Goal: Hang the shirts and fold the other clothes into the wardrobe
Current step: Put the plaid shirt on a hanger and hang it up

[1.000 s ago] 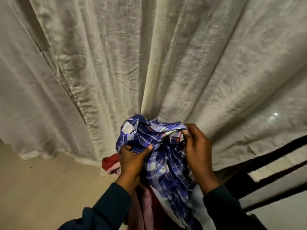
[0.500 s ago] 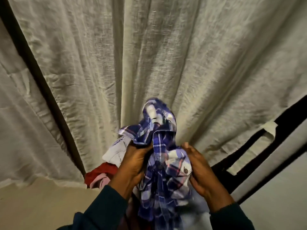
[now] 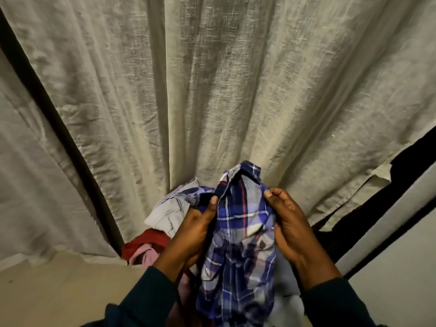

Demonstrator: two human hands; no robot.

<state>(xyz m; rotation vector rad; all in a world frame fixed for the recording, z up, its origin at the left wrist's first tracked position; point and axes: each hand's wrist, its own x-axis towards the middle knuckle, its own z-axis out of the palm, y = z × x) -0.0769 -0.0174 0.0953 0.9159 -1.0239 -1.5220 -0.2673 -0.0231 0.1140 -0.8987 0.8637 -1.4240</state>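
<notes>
**Plaid shirt up in both hands**

Both hands are on the plaid shirt (image 3: 238, 232) here, holding it up in front of the curtain (image 3: 188, 90). The left hand (image 3: 193, 234) grips the shirt's left edge, thumb pressed up along the fabric – the right hand (image 3: 290, 230) pinches the right edge near the top, fingertips curled in onto the cloth. The hands sit close, with only the width of the bunched shirt between them. The shirt hangs crumpled, its collar end poking up above the fingers and the rest trailing down between the dark sleeves (image 3: 146, 300).

Behind the left hand there is a heap of clothes – a pale grey garment (image 3: 167, 213) on top, a red one (image 3: 146, 241) under it and a pink one (image 3: 144, 256) just beside that, all down at the foot of the curtain. A dark gap (image 3: 59, 128) runs slantwise between two curtain panels on the left. On the right, dark bars (image 3: 377, 208) cross a pale surface; what they belong to I cannot tell.
</notes>
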